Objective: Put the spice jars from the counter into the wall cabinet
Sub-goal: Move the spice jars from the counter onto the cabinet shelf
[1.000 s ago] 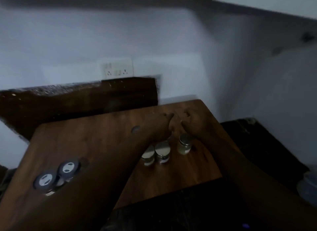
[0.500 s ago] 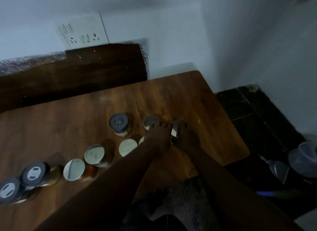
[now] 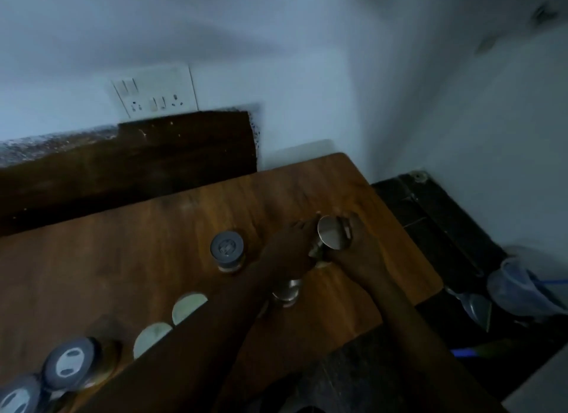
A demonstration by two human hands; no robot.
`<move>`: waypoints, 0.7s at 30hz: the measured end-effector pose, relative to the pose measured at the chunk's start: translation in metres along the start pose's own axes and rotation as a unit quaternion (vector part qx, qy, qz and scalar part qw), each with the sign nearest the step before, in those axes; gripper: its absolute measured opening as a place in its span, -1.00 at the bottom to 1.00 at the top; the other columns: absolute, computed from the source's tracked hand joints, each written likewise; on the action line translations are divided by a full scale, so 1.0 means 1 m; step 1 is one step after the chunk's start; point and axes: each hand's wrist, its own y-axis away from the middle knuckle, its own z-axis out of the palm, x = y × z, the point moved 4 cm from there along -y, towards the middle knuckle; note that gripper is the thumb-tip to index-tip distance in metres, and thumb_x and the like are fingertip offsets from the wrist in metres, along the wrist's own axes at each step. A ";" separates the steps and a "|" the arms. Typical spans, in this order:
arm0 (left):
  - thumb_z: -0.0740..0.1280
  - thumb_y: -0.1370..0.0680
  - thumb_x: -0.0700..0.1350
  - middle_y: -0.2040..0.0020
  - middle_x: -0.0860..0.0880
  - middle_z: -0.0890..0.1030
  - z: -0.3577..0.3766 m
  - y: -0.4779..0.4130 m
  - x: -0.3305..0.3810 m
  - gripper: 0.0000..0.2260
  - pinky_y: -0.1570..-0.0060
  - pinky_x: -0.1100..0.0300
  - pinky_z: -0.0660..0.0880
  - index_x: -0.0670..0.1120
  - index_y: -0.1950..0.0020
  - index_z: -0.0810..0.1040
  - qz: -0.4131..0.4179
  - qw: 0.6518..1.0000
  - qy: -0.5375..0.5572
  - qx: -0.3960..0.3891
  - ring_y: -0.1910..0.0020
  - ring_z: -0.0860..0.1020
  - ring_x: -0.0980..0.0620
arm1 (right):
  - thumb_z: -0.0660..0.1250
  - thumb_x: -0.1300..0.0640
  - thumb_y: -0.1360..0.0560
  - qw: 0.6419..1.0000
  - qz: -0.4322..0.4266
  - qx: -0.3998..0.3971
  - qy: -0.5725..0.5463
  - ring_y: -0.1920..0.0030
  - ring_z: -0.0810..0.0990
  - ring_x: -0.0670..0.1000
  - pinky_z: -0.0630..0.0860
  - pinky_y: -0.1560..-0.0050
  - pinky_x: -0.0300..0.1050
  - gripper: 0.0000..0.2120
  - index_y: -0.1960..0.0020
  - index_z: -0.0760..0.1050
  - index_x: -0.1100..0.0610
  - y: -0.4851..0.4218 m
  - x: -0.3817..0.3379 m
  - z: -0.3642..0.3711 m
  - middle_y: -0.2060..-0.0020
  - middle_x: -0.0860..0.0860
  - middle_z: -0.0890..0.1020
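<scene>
Several spice jars stand on the wooden counter top (image 3: 129, 259). My right hand (image 3: 361, 256) grips a steel-lidded jar (image 3: 333, 236), lifted and tilted, with its thumb across the lid. My left hand (image 3: 292, 246) is pressed against that jar's left side, fingers curled round a second jar (image 3: 316, 251) of which only a shiny edge shows. Another steel-lidded jar (image 3: 287, 291) stands just under my left wrist. A grey-lidded jar (image 3: 226, 250) stands to the left. My left forearm partly hides two steel lids (image 3: 187, 306) (image 3: 150, 339). Two grey-lidded jars (image 3: 69, 363) (image 3: 15, 397) sit at bottom left. The wall cabinet is out of view.
A switch and socket plate (image 3: 155, 90) is on the wall above a dark board (image 3: 138, 160). Right of the wooden top lies a lower black counter (image 3: 430, 216) with a plastic container (image 3: 522, 289) and a metal scoop (image 3: 475, 305). A wall corner is close on the right.
Both hands came off the counter with jars. The steel-lidded jar in my right hand is now raised and tilted. The camera shifted, so the view moved slightly.
</scene>
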 end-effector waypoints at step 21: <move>0.52 -0.23 0.19 -0.19 -0.01 0.48 -0.418 -0.076 0.139 -0.17 0.10 0.04 0.56 0.04 -0.44 0.36 0.113 0.863 -0.047 0.491 -0.10 0.52 -0.05 | 0.60 -0.15 -0.29 0.902 -0.316 0.204 -0.214 -0.01 0.67 -0.20 0.62 0.14 -0.30 -0.24 -0.37 0.30 -0.23 -0.143 -0.374 -0.180 -0.16 -0.20 0.62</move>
